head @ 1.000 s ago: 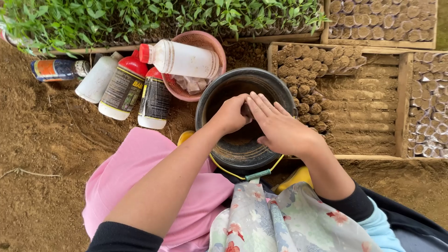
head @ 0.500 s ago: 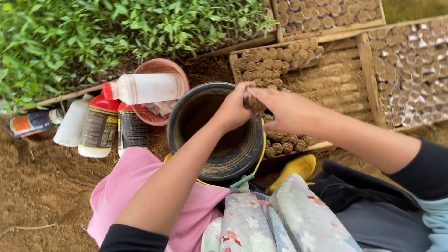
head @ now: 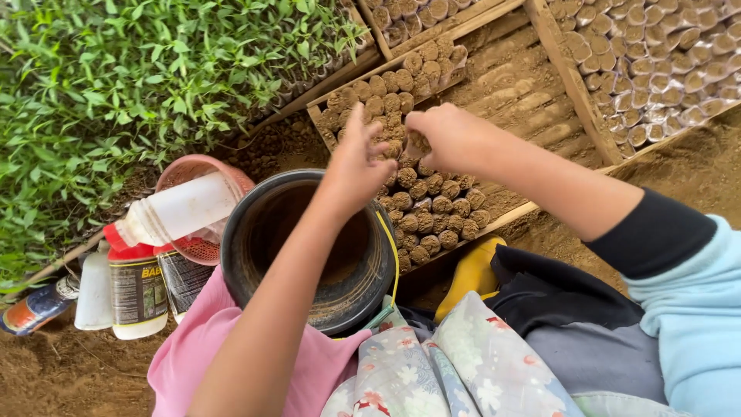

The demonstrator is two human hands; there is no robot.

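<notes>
A small soil plug (head: 417,142) sits pinched in the fingers of the right hand (head: 450,137), held just above the rows of soil plugs (head: 432,205) standing in the wooden tray (head: 332,123). The right hand is closed on it, fingertips curled down around the brown lump. The left hand (head: 356,164) hovers right beside it, fingers spread and loose, holding nothing, its fingertips close to the plug and above the same rows.

Taking the black bucket (head: 309,247) as the landmark: the tray of plugs lies just beyond its far rim and to the right. The left forearm crosses over the bucket's right side. A pink basket (head: 202,251) touches the bucket's left edge, with a white bottle (head: 179,210) lying across it. Further left of the bucket stand more bottles (head: 137,287), one with a red cap. Beyond the bucket to the left spreads a bed of green seedlings (head: 147,85). A yellow boot (head: 472,272) shows to the bucket's right.
</notes>
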